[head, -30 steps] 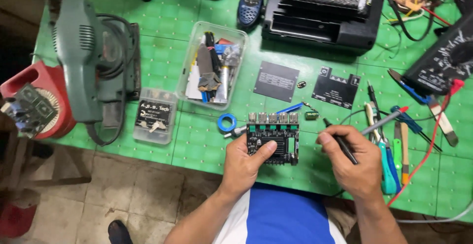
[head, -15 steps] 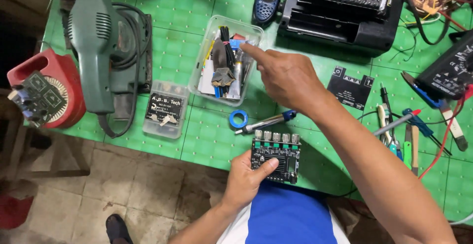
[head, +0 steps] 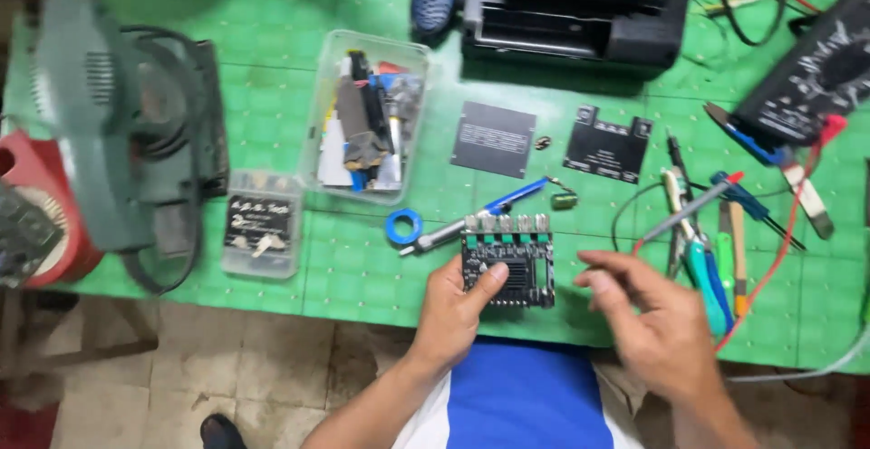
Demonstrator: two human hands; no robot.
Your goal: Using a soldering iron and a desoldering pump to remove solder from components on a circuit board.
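The left hand (head: 453,308) is gripping a black circuit board (head: 507,260) by its lower left corner, thumb pressing on top, holding it at the near edge of the green cutting mat (head: 272,96). The right hand (head: 648,322) is hovering just right of the board, fingers loosely curled and holding nothing, while a blue-handled screwdriver (head: 480,213) is lying just above the board, beside a blue tape roll (head: 404,226)

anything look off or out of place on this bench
Nothing looks spilled or broken. The green table is cluttered with loose tools, and the circuit board held by the left hand sits right at the near edge.
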